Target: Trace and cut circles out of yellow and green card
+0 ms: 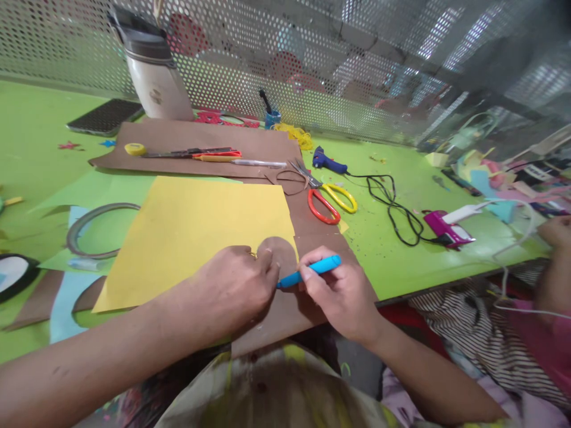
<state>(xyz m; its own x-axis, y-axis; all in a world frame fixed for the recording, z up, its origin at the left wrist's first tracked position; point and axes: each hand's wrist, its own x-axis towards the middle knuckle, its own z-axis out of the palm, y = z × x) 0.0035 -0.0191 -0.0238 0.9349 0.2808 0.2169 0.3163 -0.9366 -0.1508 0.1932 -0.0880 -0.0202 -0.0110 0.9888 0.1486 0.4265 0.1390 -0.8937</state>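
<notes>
My right hand (341,294) grips a blue marker (317,265) that slants down to the left, its tip by the edge of a small brown paper disc (277,248). My left hand (236,279) is closed, its curled fingers pressing on the disc; the fingertips are partly hidden. Under the disc lies a yellow paper sheet (209,220), its right edge beside my right hand. Brown paper (276,327) extends below and to the right of the yellow sheet, along the table's front edge.
Scissors with red and yellow handles (324,205) lie behind my right hand. A blue glue gun (329,160) has a black cord to a magenta power strip (448,229). A white tumbler (158,83) and phone (104,116) stand at back left. Another person's hand (557,232) is far right.
</notes>
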